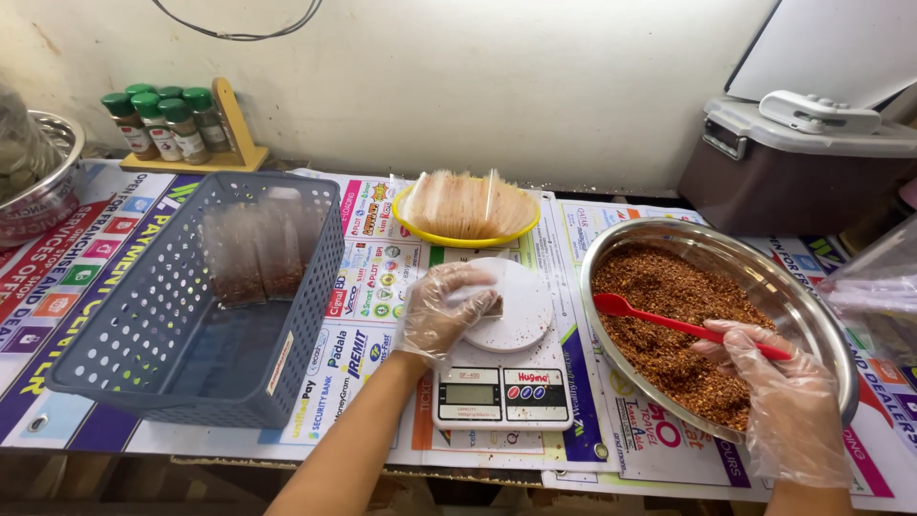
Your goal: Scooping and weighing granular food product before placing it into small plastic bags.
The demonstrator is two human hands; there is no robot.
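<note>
1. Left hand (441,311), in a clear plastic glove, reaches forward with palm down and fingers curled round a small clear pouch (485,304) on the round white platform of a digital kitchen scale (503,368).
2. Right hand (783,397), also gloved, closes thumb and fingers on the handle of a red spoon (669,320); the spoon's bowl lies left of the hand in the red chilli flakes (669,334).
3. The flakes fill a steel bowl (821,315) beneath the right hand.
4. Left of the left hand stands a grey perforated basket (115,315); beyond it, a yellow plate of stacked pouches (468,205).
</note>
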